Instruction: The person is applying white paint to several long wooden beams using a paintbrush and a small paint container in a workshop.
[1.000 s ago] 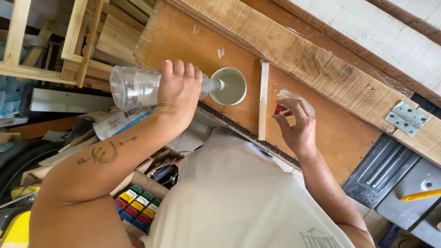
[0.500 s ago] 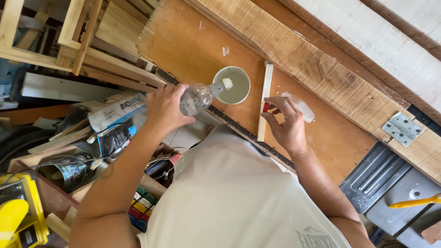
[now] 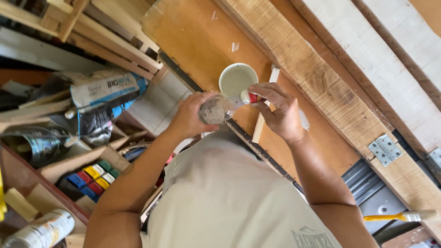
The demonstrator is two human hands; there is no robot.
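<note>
- My left hand (image 3: 190,118) was wrapped round the body of the clear plastic bottle (image 3: 218,108), holding it tipped on its side just over the near edge of the wooden board (image 3: 193,41).
- My right hand (image 3: 280,110) pinched the red cap (image 3: 251,97) at the bottle's neck; whether it was fully screwed on I could not tell.
- Just beyond, the small white cup (image 3: 237,79) already held pale liquid, so the pouring looked done.
- Far right, a yellow-handled brush (image 3: 397,217) lay untouched.
</note>
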